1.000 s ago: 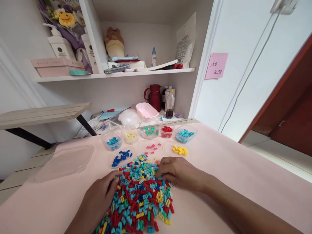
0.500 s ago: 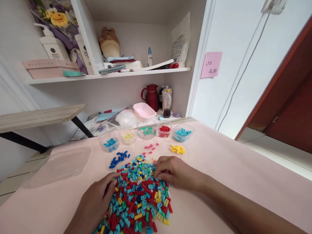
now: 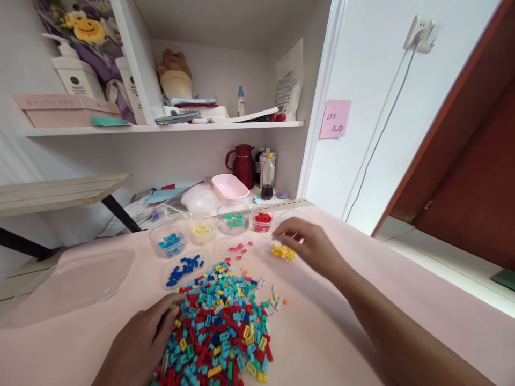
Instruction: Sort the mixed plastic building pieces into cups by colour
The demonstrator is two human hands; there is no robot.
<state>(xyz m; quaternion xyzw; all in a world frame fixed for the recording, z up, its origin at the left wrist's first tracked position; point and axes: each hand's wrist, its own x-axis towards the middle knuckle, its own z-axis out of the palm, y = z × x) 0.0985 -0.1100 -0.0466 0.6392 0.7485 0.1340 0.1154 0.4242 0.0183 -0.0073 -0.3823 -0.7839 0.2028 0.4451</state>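
Note:
A large heap of mixed small building bricks (image 3: 219, 321) lies on the pink table cover. My left hand (image 3: 140, 335) rests against the heap's left edge, thumb and index finger a little apart, holding nothing that I can see. Over the yellow bricks (image 3: 283, 252) my right hand (image 3: 308, 244) reaches out, its fingertips pinching a small light blue brick (image 3: 274, 237). Behind that hand is a clear tub (image 3: 290, 214), mostly covered by it. Pink bricks (image 3: 238, 250) and dark blue bricks (image 3: 185, 269) lie in shallow clear trays.
Farther back stand clear tubs of blue bricks (image 3: 170, 242), pale yellow bricks (image 3: 201, 230), green bricks (image 3: 235, 220) and red bricks (image 3: 263, 219). A clear lid (image 3: 80, 281) lies at left. Behind are a pink basin (image 3: 230, 187), a red jug (image 3: 243, 166) and a bottle (image 3: 267, 177).
My right hand has moved from the heap's right side up and away to the far right tub, with a light blue brick in its fingertips. The left hand stays by the heap; the view has shifted slightly.

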